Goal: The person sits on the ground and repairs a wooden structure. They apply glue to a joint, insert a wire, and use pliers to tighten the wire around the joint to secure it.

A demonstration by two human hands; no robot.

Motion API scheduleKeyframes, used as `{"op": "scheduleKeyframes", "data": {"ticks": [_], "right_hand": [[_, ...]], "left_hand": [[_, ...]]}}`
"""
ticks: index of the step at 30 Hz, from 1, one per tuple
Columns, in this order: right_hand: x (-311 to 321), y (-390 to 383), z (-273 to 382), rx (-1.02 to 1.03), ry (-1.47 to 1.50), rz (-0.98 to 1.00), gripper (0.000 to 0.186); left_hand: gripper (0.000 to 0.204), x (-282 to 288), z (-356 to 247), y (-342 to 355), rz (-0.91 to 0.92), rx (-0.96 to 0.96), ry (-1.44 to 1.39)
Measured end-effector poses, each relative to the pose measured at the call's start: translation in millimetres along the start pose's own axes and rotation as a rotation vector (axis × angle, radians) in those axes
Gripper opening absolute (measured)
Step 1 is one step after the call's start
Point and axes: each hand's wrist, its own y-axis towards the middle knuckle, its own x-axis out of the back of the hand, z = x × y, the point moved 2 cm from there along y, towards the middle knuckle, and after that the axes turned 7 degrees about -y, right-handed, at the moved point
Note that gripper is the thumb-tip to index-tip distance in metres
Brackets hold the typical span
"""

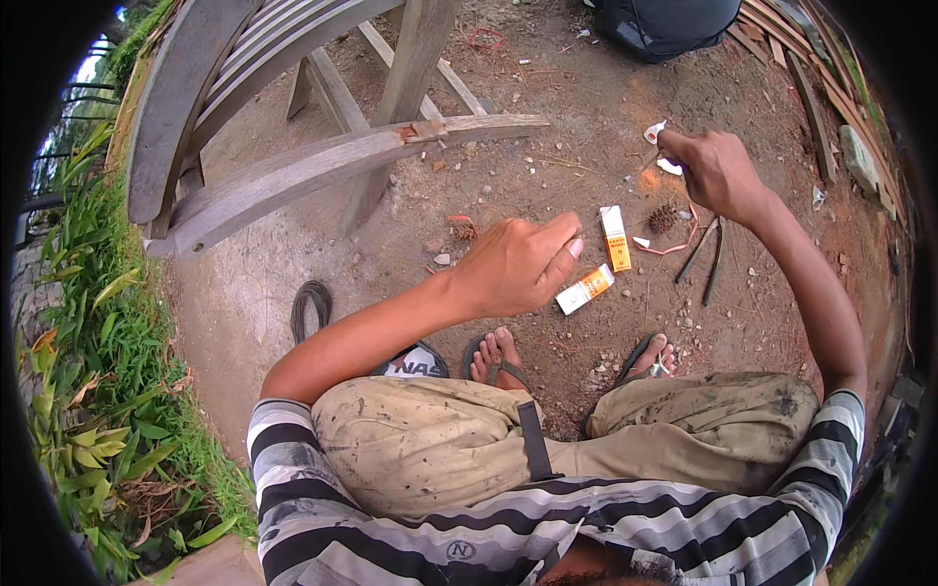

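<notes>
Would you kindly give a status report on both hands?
Left hand curled near two white-and-orange boxes. Right hand at small white piece, grip unclear. Pinecone lying near the boxes.

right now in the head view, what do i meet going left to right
Green plants, dark coil, left hand, farther orange-and-white box, right hand, wooden plank, pale block.
</notes>
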Motion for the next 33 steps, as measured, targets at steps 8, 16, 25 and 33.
{"op": "scheduleKeyframes", "data": {"ticks": [8, 16, 25, 33], "right_hand": [[-25, -3, 55, -0.010, 0.252, -0.096, 0.021], [16, 2, 50, 0.055, -0.110, -0.316, 0.009], [40, 7, 55, 0.158, 0.180, -0.151, 0.005], [40, 1, 53, 0.186, 0.419, -0.305, 0.007]], "left_hand": [[0.033, 10, 56, 6, -0.086, 0.002, -0.158], [0.032, -2, 11, 10, -0.048, 0.120, -0.398], [0.011, 26, -23, 4, 0.122, -0.188, 0.193], [0.020, 21, 11, 10, -0.084, -0.044, 0.041]]}}
